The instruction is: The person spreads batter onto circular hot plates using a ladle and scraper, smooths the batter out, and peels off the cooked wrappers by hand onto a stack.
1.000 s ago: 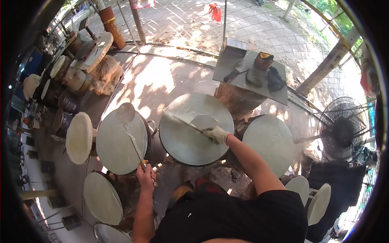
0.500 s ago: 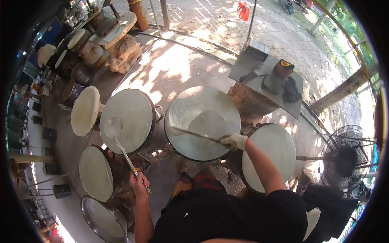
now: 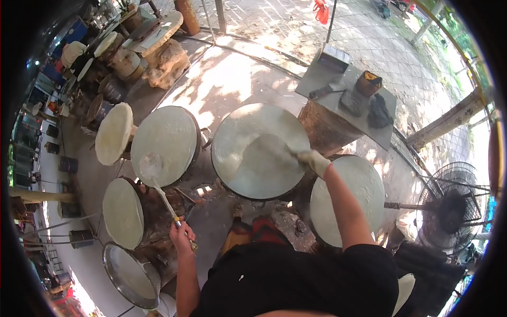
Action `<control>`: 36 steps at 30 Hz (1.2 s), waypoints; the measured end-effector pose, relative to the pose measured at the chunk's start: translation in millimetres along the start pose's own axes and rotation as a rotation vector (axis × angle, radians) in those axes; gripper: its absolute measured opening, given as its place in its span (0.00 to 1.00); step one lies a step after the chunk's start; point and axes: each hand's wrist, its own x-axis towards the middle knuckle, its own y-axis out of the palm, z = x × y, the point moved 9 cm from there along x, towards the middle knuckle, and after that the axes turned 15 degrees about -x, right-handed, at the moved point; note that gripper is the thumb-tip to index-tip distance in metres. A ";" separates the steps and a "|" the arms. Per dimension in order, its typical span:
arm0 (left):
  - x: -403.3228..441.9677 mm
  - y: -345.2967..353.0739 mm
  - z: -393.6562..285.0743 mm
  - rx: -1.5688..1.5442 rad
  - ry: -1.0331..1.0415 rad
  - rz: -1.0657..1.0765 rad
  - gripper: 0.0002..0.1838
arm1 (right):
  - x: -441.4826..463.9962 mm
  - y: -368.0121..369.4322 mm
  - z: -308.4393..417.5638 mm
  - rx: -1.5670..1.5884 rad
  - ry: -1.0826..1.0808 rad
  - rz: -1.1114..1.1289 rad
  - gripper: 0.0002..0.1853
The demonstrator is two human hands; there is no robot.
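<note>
My left hand [image 3: 182, 236] is bare and closed around the handle of a long ladle [image 3: 167, 202]. The ladle's bowl rests on or just over the pale, batter-coated round griddle [image 3: 168, 132] at left. My right hand [image 3: 316, 162], in a whitish glove, grips a thin, long spreader [image 3: 293, 151], blurred by motion. It is at the right edge of the middle round griddle [image 3: 229, 127], whose surface shows pale batter and a greyer round patch [image 3: 268, 164] in the centre. Another coated griddle [image 3: 348, 206] lies below my right forearm.
A pale round sheet [image 3: 113, 134] and another coated griddle [image 3: 123, 214] stand at left, above a metal-rimmed pan [image 3: 132, 277]. A grey table [image 3: 330, 103] holds a box and dark bags. A black fan [image 3: 449, 208] stands at right, by a wire fence.
My right hand has moved slightly up and right, swinging the spreader from the middle of the central griddle to its right side. The ladle stays over the left griddle; the view has shifted slightly.
</note>
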 end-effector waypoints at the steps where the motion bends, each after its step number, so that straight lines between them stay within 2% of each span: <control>1: -3.1 -1.2 3.1 -0.005 -0.002 0.000 0.10 | -6.4 -9.0 18.3 0.202 -0.193 -0.062 0.16; 2: -6.1 -2.2 5.8 -0.008 -0.003 0.001 0.10 | -15.7 -18.4 31.9 0.405 -0.385 -0.123 0.16; 5: -15.3 -5.1 12.7 -0.012 -0.033 0.012 0.10 | -38.0 44.8 46.7 -0.021 -0.243 0.158 0.14; 7: -23.7 -3.6 12.0 -0.004 -0.050 0.021 0.10 | -17.0 68.1 18.1 -0.028 -0.376 0.306 0.13; 8: -25.6 -3.4 8.7 -0.002 -0.054 0.028 0.10 | -34.3 75.0 19.0 -0.033 -0.448 0.378 0.12; 9: -26.2 -3.8 4.9 0.002 -0.051 0.041 0.09 | -50.6 63.7 11.4 -0.076 -0.467 0.358 0.13; 12: -25.6 -13.3 -1.7 -0.008 -0.070 0.082 0.08 | -50.7 30.2 -13.4 0.354 -0.305 -0.138 0.14; 13: -21.9 -18.5 -2.3 -0.028 -0.083 0.096 0.08 | -51.3 30.1 -17.5 0.493 -0.422 -0.183 0.16; 16: -10.5 -32.6 -11.2 -0.051 -0.124 0.141 0.08 | -66.4 88.8 -29.7 0.138 -0.291 -0.025 0.18; 17: -7.7 -40.6 -15.4 -0.053 -0.140 0.155 0.08 | -80.4 115.1 -33.6 0.114 -0.317 0.101 0.17; 20: 2.1 -67.7 -32.3 -0.059 -0.192 0.228 0.08 | -115.3 171.2 -59.7 0.463 -0.414 0.124 0.17; 22: 14.0 -97.3 -43.0 -0.068 -0.255 0.303 0.12 | -125.7 229.5 -82.1 0.836 -0.455 0.044 0.18; 23: 16.5 -107.5 -50.9 -0.072 -0.280 0.334 0.14 | -133.4 265.6 -87.3 0.898 -0.258 -0.049 0.19; 24: 18.6 -119.2 -57.2 -0.079 -0.306 0.360 0.15 | -154.3 303.7 -64.0 0.914 -0.186 -0.013 0.19; 25: 23.5 -134.5 -64.0 -0.078 -0.341 0.372 0.18 | -160.3 335.6 -38.5 0.873 -0.212 -0.074 0.19; 29: 39.8 -183.3 -91.3 -0.029 -0.405 0.501 0.17 | -114.6 422.2 83.0 0.869 -0.509 0.135 0.21; 32: 40.1 -209.3 -113.7 -0.078 -0.416 0.503 0.14 | -131.6 408.3 79.0 0.934 -0.391 -0.450 0.19; 34: 46.1 -226.1 -118.4 -0.153 -0.442 0.526 0.12 | -110.4 440.0 46.0 0.715 -0.177 -0.762 0.20; 36: 42.8 -233.6 -125.1 -0.196 -0.477 0.539 0.11 | -151.4 464.3 69.6 0.607 -0.016 -0.820 0.21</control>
